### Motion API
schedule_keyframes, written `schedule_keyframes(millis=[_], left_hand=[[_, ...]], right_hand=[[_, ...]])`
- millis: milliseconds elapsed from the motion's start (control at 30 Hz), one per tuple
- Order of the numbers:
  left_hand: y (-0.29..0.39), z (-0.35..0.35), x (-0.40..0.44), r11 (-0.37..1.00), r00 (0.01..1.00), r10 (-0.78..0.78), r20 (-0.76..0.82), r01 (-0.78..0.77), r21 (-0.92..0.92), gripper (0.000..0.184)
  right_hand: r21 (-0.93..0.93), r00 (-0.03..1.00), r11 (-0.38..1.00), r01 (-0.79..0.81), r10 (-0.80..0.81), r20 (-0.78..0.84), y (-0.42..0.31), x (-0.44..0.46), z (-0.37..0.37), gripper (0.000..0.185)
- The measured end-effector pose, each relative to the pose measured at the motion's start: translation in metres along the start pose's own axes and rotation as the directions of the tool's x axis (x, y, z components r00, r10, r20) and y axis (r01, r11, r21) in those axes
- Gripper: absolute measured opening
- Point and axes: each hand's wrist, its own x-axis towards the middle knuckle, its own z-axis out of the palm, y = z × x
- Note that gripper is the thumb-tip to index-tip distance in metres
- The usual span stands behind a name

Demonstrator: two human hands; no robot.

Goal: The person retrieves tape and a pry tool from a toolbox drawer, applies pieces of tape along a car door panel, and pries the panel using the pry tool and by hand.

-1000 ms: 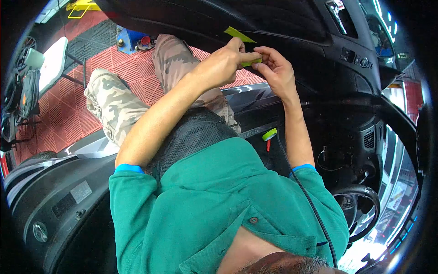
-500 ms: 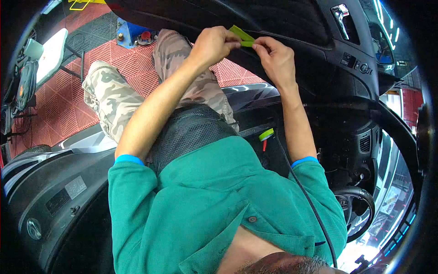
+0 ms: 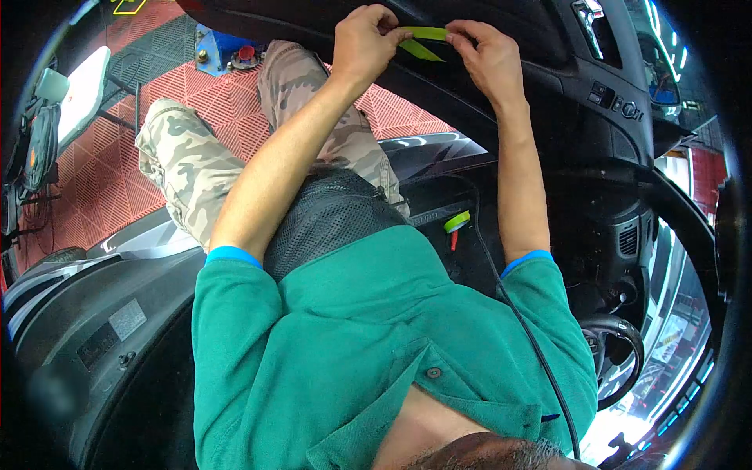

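Note:
A strip of yellow-green tape (image 3: pixel 428 33) is stretched between my two hands, close against the dark door panel (image 3: pixel 501 74). My left hand (image 3: pixel 365 48) is closed in a pinch on its left end, and another length of tape slants down from those fingers. At the right end, thumb and fingertips of my right hand (image 3: pixel 492 59) pinch the tape. A roll of green tape (image 3: pixel 457 222) lies on the dark surface beside my lap, with a small red object (image 3: pixel 454 240) just below it.
A black cable (image 3: pixel 517 313) runs down past my right arm. The steering wheel (image 3: pixel 627 356) is at the right, and door switches (image 3: pixel 615 102) sit on the panel. Outside are red floor tiles (image 3: pixel 184 133), a blue metal stand (image 3: pixel 213 51) and a white-topped table (image 3: pixel 84 90).
Both hands have moved up, the right one also to the right, and are farther apart. The tape between them is now drawn straight, with a loose length hanging from the left fingers.

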Motion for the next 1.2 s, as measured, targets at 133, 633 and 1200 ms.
schedule_keyframes(millis=[133,633,1200], left_hand=[[-0.001,0.002,0.002,0.998,0.998,0.059,-0.022,-0.058,0.013,0.030],[-0.022,0.018,-0.004,0.963,0.956,0.269,-0.115,-0.268,0.024,0.024],[-0.014,0.018,-0.006,0.964,0.957,0.258,-0.132,-0.264,-0.032,0.020]], right_hand=[[-0.052,0.999,0.998,-0.031,0.033,0.041,-0.002,0.000,-0.001,0.020],[-0.126,0.995,0.987,0.098,-0.096,0.018,-0.001,0.001,0.004,0.014],[-0.163,0.995,0.982,0.093,-0.088,0.037,-0.001,0.000,0.004,0.012]])
